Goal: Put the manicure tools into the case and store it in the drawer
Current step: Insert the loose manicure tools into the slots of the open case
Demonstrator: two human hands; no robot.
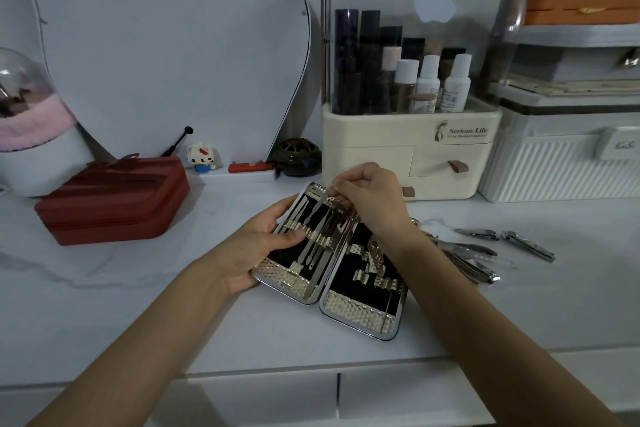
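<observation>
Two halves of the manicure case (363, 308) lie open like a book on the white marble-look countertop (138, 288), its hinge running from near the front edge up and away, tilted slightly right. The left hand (256, 250) grips the left half, thumb pressed across the elastic band over the slotted tools, which lie lengthwise along the case. The right hand (370, 199) pinches the top end of a slim metal tool (320, 210) above that half — its shaft slants down toward the loops, the lower end lost among the other implements. Loose nail clippers (530, 244) and more steel tools lie right of the case, partly hidden behind the right forearm. Open counter lies left and front; a red zip case (114, 201) sits well left, a cream cosmetic organizer (412, 146) just behind. Drawer fronts (398, 395) below the edge are cut off.
</observation>
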